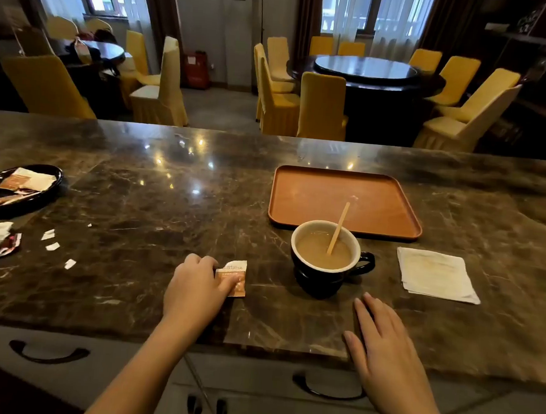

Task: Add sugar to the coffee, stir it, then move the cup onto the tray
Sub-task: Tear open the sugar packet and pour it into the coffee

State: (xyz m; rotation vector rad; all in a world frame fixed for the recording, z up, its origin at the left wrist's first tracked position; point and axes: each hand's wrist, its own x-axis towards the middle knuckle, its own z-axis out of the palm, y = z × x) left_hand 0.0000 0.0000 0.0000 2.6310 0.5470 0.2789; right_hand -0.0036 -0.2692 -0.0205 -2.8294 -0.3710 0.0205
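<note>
On the dark marble counter (154,204), the orange tray (302,192) lies bare just beyond the black cup (321,276) of milky coffee with a wooden stirrer (339,225) leaning in it, a folded napkin (436,275) to its right. The left hand (193,288) lies curled over a sugar packet (235,277) left of the cup, fingertips pinching its near edge against the stone, while the right hand (384,349) rests flat, fingers spread, holding nothing, just in front of the cup. The step looks like picking up the packet: it would be best lifted cleanly by one edge, torn at a corner with the free hand's help, and tipped directly over the cup, clear of the stirrer.
</note>
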